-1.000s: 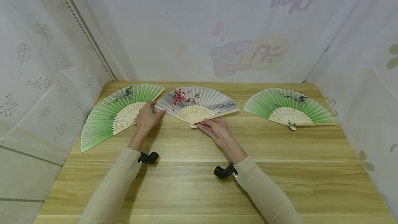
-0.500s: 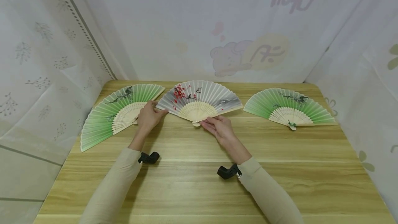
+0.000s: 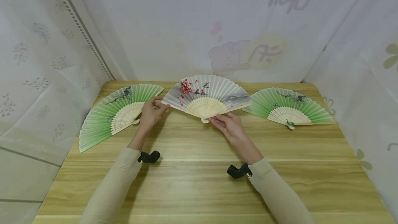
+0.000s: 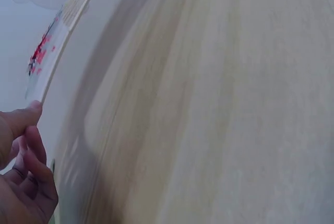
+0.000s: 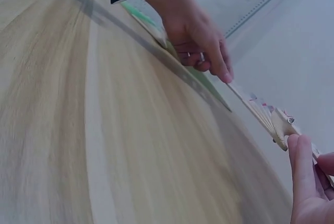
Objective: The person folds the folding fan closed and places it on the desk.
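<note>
Between my hands is a spread folding fan (image 3: pixel 206 106), white and grey with red blossoms and small birds, raised off the table. My left hand (image 3: pixel 151 113) pinches its left end between thumb and fingers, as the left wrist view also shows at the fan's edge (image 4: pixel 56 59). Near the pivot, my right hand (image 3: pixel 231 127) grips the right guard stick from below; in the right wrist view its fingers (image 5: pixel 302 169) lie under the stick. A green fan (image 3: pixel 102 123) lies spread at the left, partly behind my left hand. Another green fan (image 3: pixel 314 108) lies spread at the right.
The wooden table (image 3: pixel 192 189) reaches back to a pale printed curtain (image 3: pixel 161 27), with more curtain on both sides. A black wrist camera (image 3: pixel 150 156) sticks out at the left wrist, and another camera (image 3: pixel 238 171) at the right. The right green fan has a green cord at its pivot.
Both hands have lifted the blossom fan and carried it rightward, the right hand moving more. Its right tip now overlaps the right green fan's edge in the head view. The green fans stay put.
</note>
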Available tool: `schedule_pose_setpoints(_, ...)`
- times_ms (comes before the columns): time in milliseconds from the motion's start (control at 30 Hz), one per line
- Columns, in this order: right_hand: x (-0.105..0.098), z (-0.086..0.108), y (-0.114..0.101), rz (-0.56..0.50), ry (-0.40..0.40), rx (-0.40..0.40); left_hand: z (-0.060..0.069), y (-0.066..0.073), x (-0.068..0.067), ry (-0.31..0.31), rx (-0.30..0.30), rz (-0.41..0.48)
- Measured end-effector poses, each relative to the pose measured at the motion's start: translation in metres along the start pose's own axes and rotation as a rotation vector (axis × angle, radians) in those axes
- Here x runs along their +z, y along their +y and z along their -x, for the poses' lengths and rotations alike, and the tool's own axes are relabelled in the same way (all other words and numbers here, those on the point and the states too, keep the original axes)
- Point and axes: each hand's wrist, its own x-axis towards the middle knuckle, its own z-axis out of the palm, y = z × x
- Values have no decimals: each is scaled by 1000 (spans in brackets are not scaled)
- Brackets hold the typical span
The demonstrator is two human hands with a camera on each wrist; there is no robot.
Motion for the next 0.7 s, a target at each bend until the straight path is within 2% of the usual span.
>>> schedule_pose_setpoints(200, -10, 6, -12, -5, -44, -32, -3, 6, 3, -20, 9, 181)
schedule_pose_setpoints(267, -13, 7, -15, 1, -55, -42, -4, 8, 4, -36, -14, 231)
schedule_pose_setpoints(400, -20, 10, -18, 15, -75, -57, -7, 12, 5, -85, -101, 320)
schedule_pose_setpoints(500, -26, 13, -20, 27, -95, -64, -8, 13, 5, -116, -132, 364)
schedule_pose_setpoints(567, -30, 15, -20, 36, -105, -69, -8, 14, 5, -135, -128, 384)
schedule_pose_setpoints(700, -35, 17, -18, 42, -123, -78, -5, 14, 6, -142, -107, 365)
